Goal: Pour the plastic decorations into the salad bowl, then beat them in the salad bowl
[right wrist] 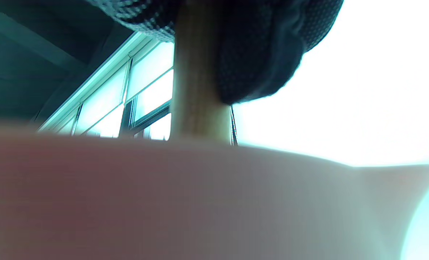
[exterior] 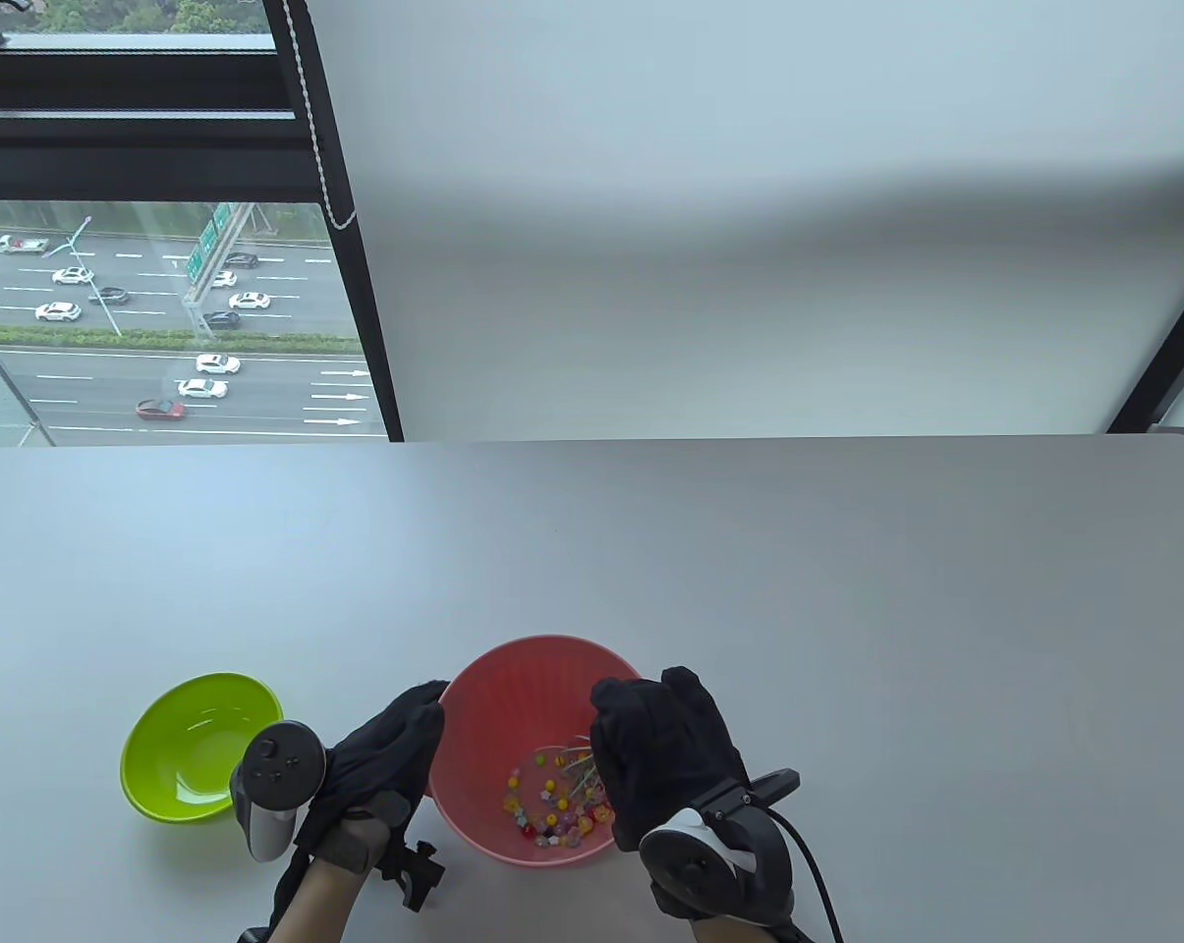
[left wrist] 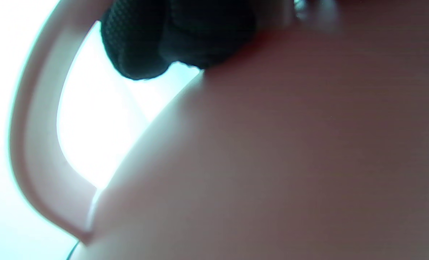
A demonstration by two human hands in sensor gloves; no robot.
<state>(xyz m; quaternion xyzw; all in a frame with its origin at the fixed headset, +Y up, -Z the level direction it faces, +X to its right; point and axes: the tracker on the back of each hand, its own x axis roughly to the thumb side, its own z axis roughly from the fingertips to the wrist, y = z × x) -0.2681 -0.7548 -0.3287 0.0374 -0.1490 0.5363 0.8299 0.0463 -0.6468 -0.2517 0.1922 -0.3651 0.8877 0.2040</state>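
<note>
Here I see the green bowl sitting empty on the worktop. My left grip lies with straight fingers against the pink salad bowl, which holds the plastic decorations. My right grip is clamped around a whisk.

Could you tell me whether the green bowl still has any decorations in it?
Empty: the green bowl shows only its bare inside, while the colourful decorations lie in the bottom of the pink bowl.

Colourful beads in pink bowl
</note>
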